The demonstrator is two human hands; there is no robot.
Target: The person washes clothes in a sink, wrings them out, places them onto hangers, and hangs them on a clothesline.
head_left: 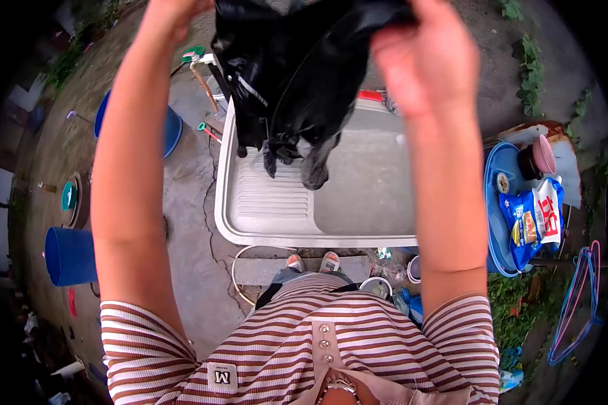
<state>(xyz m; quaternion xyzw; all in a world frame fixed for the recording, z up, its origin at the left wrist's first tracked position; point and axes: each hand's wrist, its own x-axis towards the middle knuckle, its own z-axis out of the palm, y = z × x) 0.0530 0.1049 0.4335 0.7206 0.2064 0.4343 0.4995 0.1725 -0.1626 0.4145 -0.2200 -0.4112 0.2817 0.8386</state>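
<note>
Both arms are raised at the top of the head view, with a black plastic-like item (304, 67) stretched between the hands. My left hand (179, 15) is at the top edge, partly cut off, beside the item's upper left corner; its fingers are mostly out of view. My right hand (425, 57), blurred, grips the item's upper right part. The item's crumpled lower end hangs over a pale wash sink (365, 236) with a ribbed board on its left and a basin on its right.
A blue tub (494, 223) at the right holds blue and white packets (534, 219) and a pink bowl (543, 154). Blue buckets (71, 256) stand at the left. Hangers (574, 304) hang at the far right. A faucet (203, 59) is behind the sink's left side.
</note>
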